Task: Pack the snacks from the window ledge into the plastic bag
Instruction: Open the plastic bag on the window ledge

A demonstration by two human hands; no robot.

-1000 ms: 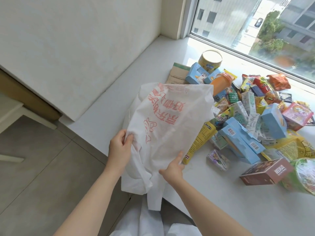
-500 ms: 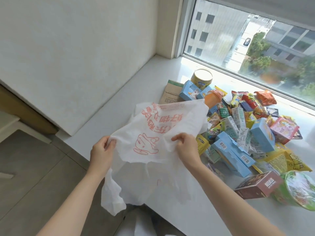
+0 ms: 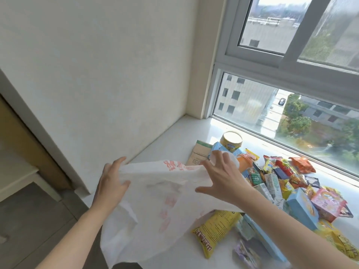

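Both hands had risen since the earlier frame, and the view had tipped up to take in far more of the window (image 3: 291,55). From my remote seat, the window ledge (image 3: 174,136) ran from six o'clock up toward one o'clock. Across it, the plastic bag (image 3: 155,200), white with red print, hung spread between the hands at about six o'clock, its lower part draping off the ledge's near edge.

My judgement was that packing had not begun: I saw nothing inside the bag, and the snacks (image 3: 281,183) lay heaped from three to five o'clock, well short of the glass. Opening the bag's mouth seemed to be the step in hand; every item was left to load.

The left hand (image 3: 112,181) gripped the bag's left edge, thumb over the film and fingers behind. The right hand (image 3: 223,179) had fingers spread, with a fold of film bunched at the fingertips; I could not tell whether it pinched the film or only pressed it.

Around the heap, a long blue box (image 3: 303,208) lay at four o'clock, a yellow chip packet (image 3: 215,232) at five o'clock partly under the bag, a round tin (image 3: 232,140) at one o'clock behind the right hand, and a brown carton (image 3: 200,154) beside it. The bag's own drape over the packet stood in the way.
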